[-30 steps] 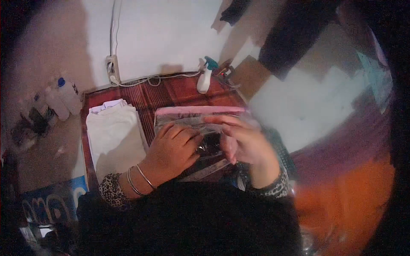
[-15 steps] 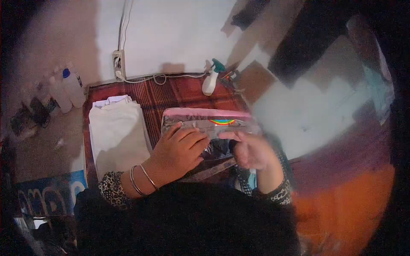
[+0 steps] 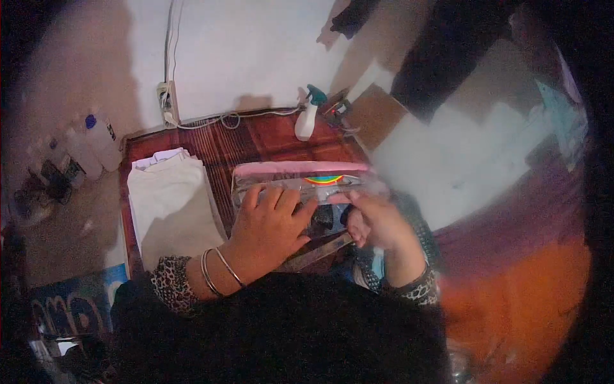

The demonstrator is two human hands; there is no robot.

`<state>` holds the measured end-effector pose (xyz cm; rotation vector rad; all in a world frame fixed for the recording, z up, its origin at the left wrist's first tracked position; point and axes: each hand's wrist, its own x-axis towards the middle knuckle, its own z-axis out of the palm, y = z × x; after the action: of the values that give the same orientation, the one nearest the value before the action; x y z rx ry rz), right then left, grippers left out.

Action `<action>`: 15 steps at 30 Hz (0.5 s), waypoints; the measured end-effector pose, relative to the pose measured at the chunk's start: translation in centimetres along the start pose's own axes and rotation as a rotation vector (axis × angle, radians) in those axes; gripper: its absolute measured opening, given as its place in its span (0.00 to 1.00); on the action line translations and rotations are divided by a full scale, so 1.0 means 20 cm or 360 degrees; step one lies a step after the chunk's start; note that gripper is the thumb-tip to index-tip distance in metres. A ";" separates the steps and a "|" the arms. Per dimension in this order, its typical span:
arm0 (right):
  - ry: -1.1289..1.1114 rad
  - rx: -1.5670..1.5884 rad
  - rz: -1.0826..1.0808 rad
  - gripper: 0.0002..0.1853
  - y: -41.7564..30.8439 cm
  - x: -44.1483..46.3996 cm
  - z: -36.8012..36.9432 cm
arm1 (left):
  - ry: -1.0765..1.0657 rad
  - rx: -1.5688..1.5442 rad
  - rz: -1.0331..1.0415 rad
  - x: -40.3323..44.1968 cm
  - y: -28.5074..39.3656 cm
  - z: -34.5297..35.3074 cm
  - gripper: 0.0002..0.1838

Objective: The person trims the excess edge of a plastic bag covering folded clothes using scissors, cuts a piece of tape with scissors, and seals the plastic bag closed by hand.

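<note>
A clear plastic bag [image 3: 256,182] lies in front of me with something pink and folded [image 3: 281,168] along its far side and a rainbow print [image 3: 325,180] near its middle. My left hand [image 3: 272,221] rests on the near part of the bag, palm down, fingers spread. At the bag's near right side, my right hand [image 3: 377,224] has its index finger stretched along the plastic and the other fingers curled at the edge. Its grip is partly hidden. Dark material [image 3: 325,219] shows between my hands.
Left of the bag lies a stack of folded pale cloth [image 3: 169,208] on the red plaid cover [image 3: 268,141]. A spray bottle [image 3: 306,121] stands at the back, near a cable and a power socket [image 3: 167,102]. Several bottles [image 3: 99,144] are far left; orange fabric [image 3: 511,307] lies right.
The whole view has shifted slightly. My left fingers have spread a little more and drawn nearer to me on the bag. The right hand stays at the bag's right side.
</note>
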<state>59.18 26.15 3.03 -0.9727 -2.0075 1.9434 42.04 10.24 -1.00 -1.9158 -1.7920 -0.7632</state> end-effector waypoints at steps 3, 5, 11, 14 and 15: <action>0.0177 -0.0475 -0.0108 0.22 -0.02 -0.02 0.05 | -0.0005 0.0030 -0.0028 -0.01 0.00 0.02 0.30; 0.0321 -0.0791 -0.0171 0.21 -0.01 -0.03 0.11 | -0.0005 0.0032 -0.0029 0.00 0.01 0.01 0.29; 0.1066 -0.1860 -0.0790 0.15 0.01 -0.07 0.16 | 0.0049 0.0052 -0.0033 -0.02 0.00 0.02 0.28; 0.1174 -0.1920 -0.1352 0.22 0.05 -0.07 0.16 | 0.0078 0.0078 -0.0012 -0.03 -0.01 0.05 0.29; 0.1024 -0.2122 -0.1433 0.26 0.06 -0.06 0.19 | 0.0083 0.0122 0.0006 -0.03 -0.01 0.06 0.30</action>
<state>58.46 22.23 1.80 -0.4816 -2.4343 -0.2670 41.87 10.46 -2.32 -1.8331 -1.7598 -0.7258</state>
